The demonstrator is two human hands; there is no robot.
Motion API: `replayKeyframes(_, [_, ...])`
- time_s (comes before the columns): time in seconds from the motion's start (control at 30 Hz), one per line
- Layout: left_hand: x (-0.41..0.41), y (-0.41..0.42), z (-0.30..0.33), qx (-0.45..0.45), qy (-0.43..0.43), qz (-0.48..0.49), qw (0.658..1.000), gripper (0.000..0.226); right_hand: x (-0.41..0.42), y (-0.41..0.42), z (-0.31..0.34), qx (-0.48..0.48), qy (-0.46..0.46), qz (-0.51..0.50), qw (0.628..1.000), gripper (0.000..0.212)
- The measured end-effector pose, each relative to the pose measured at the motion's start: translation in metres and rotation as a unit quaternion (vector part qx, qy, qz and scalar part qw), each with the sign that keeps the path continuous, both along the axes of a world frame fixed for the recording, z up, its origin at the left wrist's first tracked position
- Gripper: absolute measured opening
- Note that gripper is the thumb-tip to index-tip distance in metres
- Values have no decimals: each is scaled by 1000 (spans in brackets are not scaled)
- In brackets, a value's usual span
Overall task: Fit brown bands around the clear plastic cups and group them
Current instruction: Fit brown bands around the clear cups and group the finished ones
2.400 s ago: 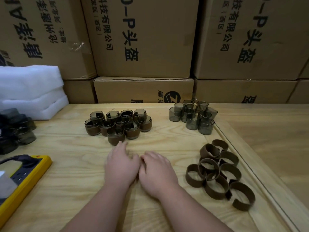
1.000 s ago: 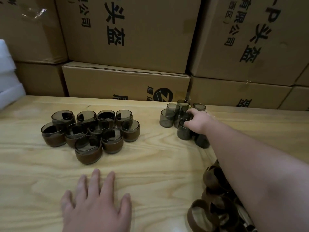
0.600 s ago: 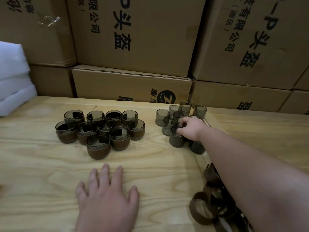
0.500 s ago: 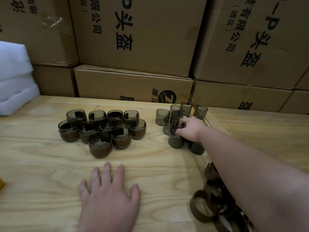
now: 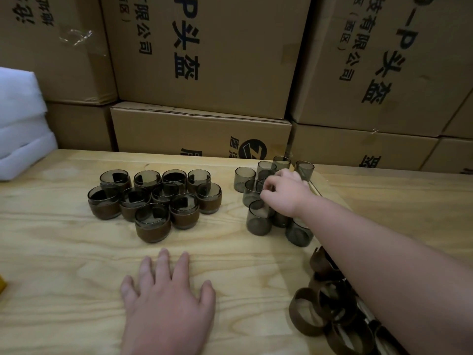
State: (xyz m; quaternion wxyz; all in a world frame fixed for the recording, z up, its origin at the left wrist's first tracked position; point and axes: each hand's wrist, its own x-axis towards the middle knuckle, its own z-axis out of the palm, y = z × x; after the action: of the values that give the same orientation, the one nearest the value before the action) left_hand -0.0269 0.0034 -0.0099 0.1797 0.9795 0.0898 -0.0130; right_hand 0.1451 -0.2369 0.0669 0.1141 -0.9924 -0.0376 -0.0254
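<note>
- The bare cups stand upright in a loose cluster at the far right of the wooden table; they are small, smoky-clear plastic tumblers, straight-walled and open at the top.
- The right hand reaches into the middle of that cluster, its fingers curled down among the rims. It appears to pinch one cup, but the knuckles hide the fingertips, so I cannot tell for certain that it grasps anything.
- The banded cups sit packed together, touching, at centre-left of the table. Each one wears a brown sleeve round its lower half, with the clear rim showing above; a dark patch shows inside each.
- The loose brown bands lie heaped at the near right edge, partly under the right forearm. They are open rings, overlapping one another, matte brown like leather or card.
- The left hand lies flat on the table nearer than the banded cups, palm down, fingers spread and relaxed, holding nothing.
- Stacked cardboard boxes with black print stand behind the table, and white foam sheets rest at the far left.
</note>
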Motion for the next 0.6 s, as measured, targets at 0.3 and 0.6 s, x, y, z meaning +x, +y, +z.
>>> replayKeyframes(0.3, [-1,-4,-7,39,-4,14,999,94,39,26,7,-5,46,-42,998,50])
replayKeyframes(0.6, [-6,-4,-9,64,-7,26,998,94,67,31,10,-44,131,-32,990,62])
